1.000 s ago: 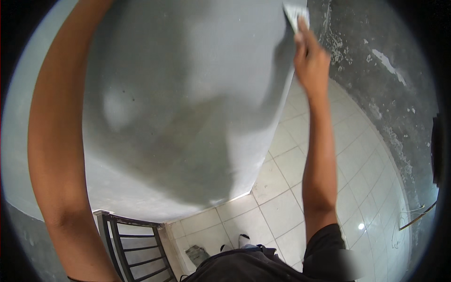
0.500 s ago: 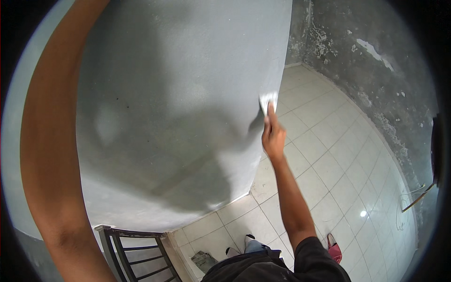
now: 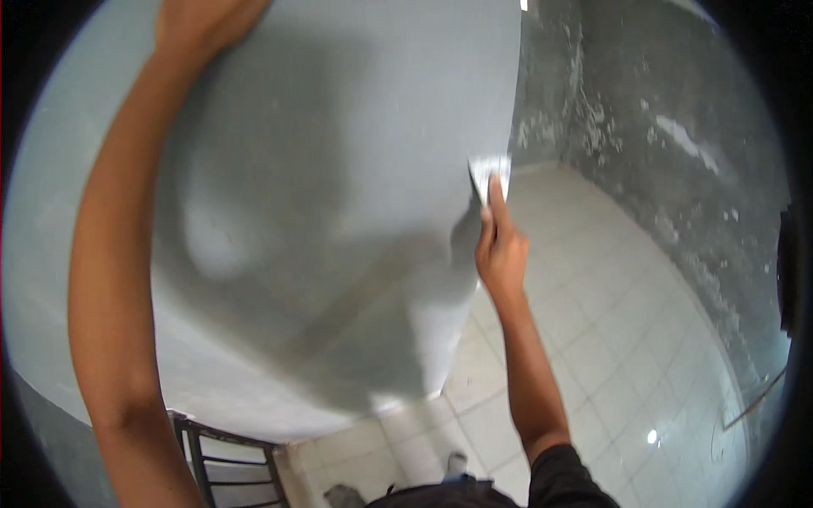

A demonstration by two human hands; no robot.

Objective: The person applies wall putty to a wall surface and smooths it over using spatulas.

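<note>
A smooth pale grey wall (image 3: 322,212) fills most of the view. My right hand (image 3: 501,245) holds a small flat scraper with a pale blade (image 3: 489,173), its blade pressed against the wall near the wall's right edge. My left hand (image 3: 203,19) lies flat against the wall at the top of the view, with the forearm running down the left side. The left hand's fingers are partly cut off by the rim.
A rough, patchy dark grey wall (image 3: 669,161) stands at the right. Pale square floor tiles (image 3: 610,339) spread below it. A dark metal frame with bars (image 3: 212,457) sits at the lower left. My feet (image 3: 453,466) show at the bottom.
My right hand with the scraper has come down the wall's right edge from the top to mid height. The left arm has stayed braced against the wall.
</note>
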